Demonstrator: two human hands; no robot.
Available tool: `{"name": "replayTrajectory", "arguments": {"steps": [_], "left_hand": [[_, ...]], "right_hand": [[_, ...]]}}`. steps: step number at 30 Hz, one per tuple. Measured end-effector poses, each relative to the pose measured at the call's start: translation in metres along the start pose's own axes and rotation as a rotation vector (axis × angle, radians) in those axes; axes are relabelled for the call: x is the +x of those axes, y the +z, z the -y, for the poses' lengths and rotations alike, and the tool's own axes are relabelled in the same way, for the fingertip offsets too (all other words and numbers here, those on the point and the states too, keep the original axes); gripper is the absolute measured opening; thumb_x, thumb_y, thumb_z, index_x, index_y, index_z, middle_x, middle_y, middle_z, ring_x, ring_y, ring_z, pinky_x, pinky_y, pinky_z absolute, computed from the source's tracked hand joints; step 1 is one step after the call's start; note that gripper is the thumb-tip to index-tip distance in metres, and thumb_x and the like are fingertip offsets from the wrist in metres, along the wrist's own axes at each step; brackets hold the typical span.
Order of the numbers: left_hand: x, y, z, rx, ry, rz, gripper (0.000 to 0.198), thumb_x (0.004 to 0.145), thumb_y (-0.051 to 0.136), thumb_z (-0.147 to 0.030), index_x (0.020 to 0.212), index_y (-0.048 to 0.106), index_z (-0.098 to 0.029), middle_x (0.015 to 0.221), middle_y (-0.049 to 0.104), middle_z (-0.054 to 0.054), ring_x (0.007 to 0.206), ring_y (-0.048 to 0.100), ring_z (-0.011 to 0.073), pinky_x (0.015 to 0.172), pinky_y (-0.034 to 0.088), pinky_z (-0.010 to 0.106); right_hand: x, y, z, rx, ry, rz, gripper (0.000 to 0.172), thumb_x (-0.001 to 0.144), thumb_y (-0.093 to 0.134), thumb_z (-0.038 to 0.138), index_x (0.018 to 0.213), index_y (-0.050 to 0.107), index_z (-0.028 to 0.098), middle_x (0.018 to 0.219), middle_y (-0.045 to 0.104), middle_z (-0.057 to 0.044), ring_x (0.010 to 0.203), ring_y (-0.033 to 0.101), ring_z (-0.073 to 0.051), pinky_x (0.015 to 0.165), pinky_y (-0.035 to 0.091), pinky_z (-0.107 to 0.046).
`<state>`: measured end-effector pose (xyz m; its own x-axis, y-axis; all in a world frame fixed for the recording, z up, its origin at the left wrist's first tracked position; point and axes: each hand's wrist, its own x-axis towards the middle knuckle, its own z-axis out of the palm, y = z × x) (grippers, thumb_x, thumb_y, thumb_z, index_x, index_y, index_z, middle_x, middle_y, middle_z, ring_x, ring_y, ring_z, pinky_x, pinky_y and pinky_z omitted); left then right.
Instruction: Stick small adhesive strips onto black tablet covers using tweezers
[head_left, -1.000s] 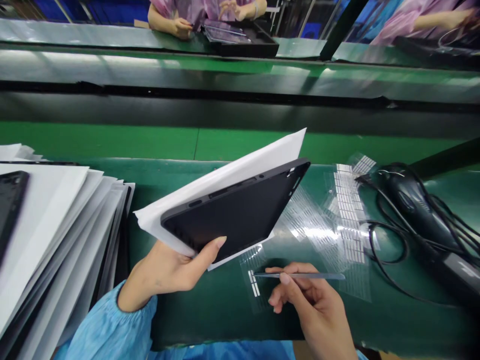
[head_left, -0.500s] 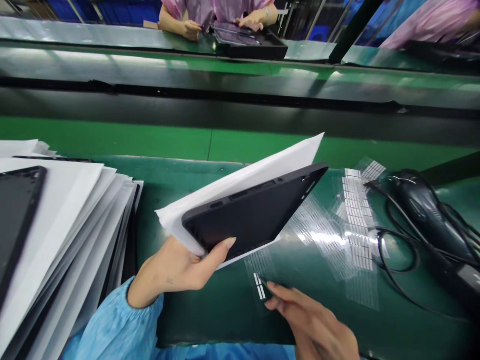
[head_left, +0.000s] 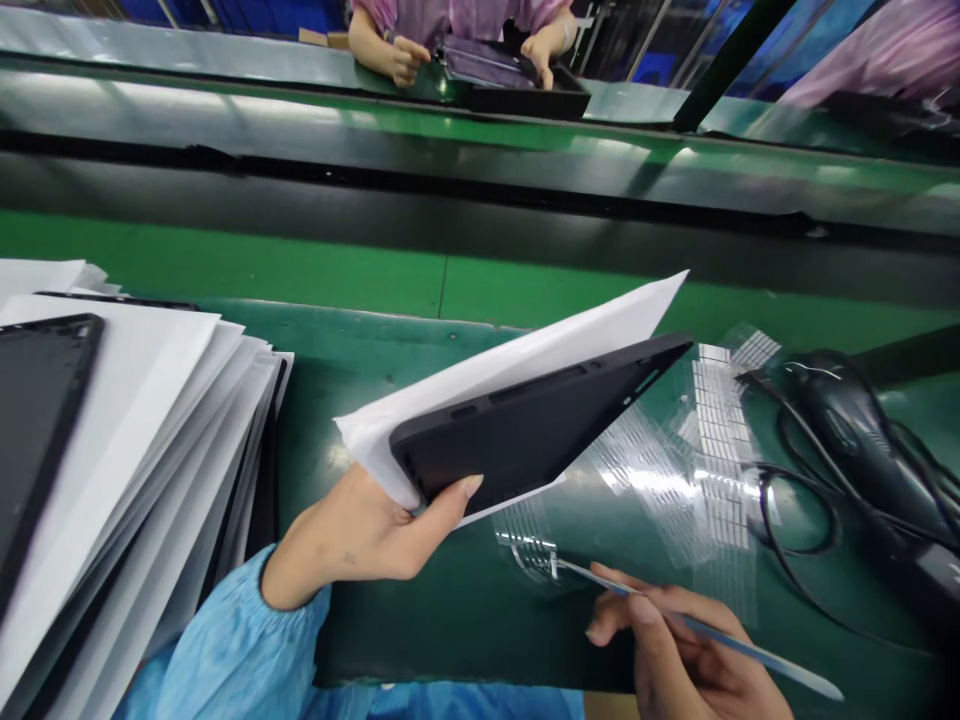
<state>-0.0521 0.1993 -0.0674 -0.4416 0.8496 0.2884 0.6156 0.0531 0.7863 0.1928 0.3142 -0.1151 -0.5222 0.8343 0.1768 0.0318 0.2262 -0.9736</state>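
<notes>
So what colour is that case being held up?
The tablet case is matte black, head view.

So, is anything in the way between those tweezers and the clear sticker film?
Nothing visible does. The tweezers in the right hand touch the clear sticker film with their tip; the black case in the left hand is held clear of it.

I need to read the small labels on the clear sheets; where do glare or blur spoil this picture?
Head view: overhead light glares white across the clear sheets, washing out some labels; the far metal rail shows bright streaks; the right hand and tweezers look slightly soft; the black shell in the left hand is sharp.
</notes>
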Motion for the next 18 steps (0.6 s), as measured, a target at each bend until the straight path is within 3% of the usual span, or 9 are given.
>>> {"name": "replayTrajectory", "arguments": {"steps": [4,9,14,18], "left_hand": [[-0.002,0.001,0.002,0.006,0.027,0.019,0.019,0.09,0.06,-0.019,0.108,0.065,-0.022,0.102,0.074,-0.004,0.091,0.072,0.0147,0.088,0.061,0.023],[-0.002,0.0,0.004,0.108,0.072,-0.011,0.011,0.088,0.063,-0.024,0.097,0.071,-0.022,0.085,0.074,-0.001,0.078,0.071,0.0163,0.081,0.063,0.027],[0.001,0.0,0.0,0.069,0.07,-0.019,0.011,0.088,0.062,-0.022,0.096,0.07,-0.022,0.092,0.075,-0.001,0.083,0.072,0.0157,0.083,0.062,0.025],[0.007,-0.001,-0.005,0.053,0.094,-0.022,0.017,0.092,0.053,-0.024,0.088,0.069,-0.022,0.101,0.075,-0.001,0.09,0.072,0.0154,0.082,0.062,0.023]], "right_hand": [[0.003,-0.006,-0.01,0.053,0.107,0.1,0.005,0.1,0.057,0.015,0.102,0.058,0.02,0.066,0.067,-0.001,0.07,0.071,-0.014,0.08,0.059,-0.025],[0.002,-0.015,-0.011,0.046,0.114,0.08,0.007,0.098,0.062,0.016,0.102,0.058,0.019,0.069,0.068,-0.002,0.069,0.071,-0.015,0.074,0.06,-0.024],[0.002,-0.021,-0.01,-0.055,0.068,0.051,0.008,0.096,0.064,0.018,0.101,0.058,0.019,0.064,0.066,-0.001,0.076,0.073,-0.016,0.081,0.059,-0.023],[0.005,-0.012,-0.009,-0.031,0.096,0.062,0.006,0.098,0.062,0.018,0.101,0.057,0.019,0.065,0.066,0.0,0.076,0.073,-0.015,0.082,0.059,-0.022]]}}
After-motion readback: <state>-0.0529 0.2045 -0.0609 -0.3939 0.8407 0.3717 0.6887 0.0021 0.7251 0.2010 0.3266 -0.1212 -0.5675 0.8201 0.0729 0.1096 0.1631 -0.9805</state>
